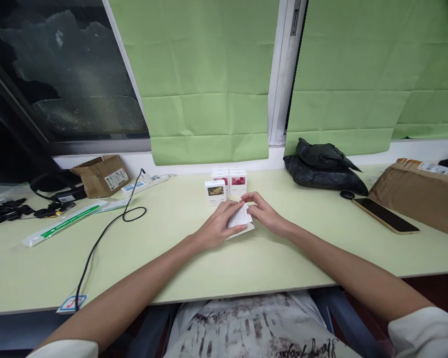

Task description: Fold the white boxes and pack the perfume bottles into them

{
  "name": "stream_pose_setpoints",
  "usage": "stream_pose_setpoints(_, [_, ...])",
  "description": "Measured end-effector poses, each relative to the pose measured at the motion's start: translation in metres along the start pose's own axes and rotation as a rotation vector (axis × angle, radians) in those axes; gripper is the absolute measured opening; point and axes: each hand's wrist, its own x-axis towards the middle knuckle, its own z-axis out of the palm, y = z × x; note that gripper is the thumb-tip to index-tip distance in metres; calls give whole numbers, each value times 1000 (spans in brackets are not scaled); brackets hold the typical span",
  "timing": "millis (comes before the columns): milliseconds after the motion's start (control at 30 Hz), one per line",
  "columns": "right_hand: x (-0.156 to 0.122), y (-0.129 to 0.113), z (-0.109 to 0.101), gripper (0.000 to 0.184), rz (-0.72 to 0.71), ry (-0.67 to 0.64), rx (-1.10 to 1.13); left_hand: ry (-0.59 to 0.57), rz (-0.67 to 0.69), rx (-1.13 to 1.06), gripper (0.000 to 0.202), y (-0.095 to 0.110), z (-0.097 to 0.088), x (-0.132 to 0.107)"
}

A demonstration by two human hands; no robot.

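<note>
Both of my hands meet at the middle of the pale green table (pixel 194 268) around a small white box (pixel 240 219) that lies tilted on the tabletop. My left hand (pixel 217 227) wraps its fingers over the box's left side. My right hand (pixel 263 211) pinches the box's right edge and top. Just behind them stand three small white boxes: one with a yellow picture (pixel 215 192) in front and two with red pictures (pixel 238 181) behind it.
A phone (pixel 385 215) lies right of my hands, beside a small black disc (pixel 347 194), black bags (pixel 323 166) and a brown parcel (pixel 420 191). On the left are an open cardboard box (pixel 102 175), a power strip (pixel 144 184) with a black cable (pixel 104 233), a long packet (pixel 61 223) and black clips (pixel 7 210).
</note>
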Motion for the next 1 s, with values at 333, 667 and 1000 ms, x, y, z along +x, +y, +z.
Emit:
stream_pose_setpoints(333, [3, 12, 5, 39, -125, 61, 21, 94, -40, -130, 50, -1, 3, -1])
stream_pose_setpoints(667, [-8, 0, 12, 28, -475, 171, -364, 322, -109, -146, 43, -4, 13, -4])
stream_pose_setpoints(1000, [-3, 1, -3, 46, -404, -193, -363, 281, 208, 210, 26, -23, -19, -3])
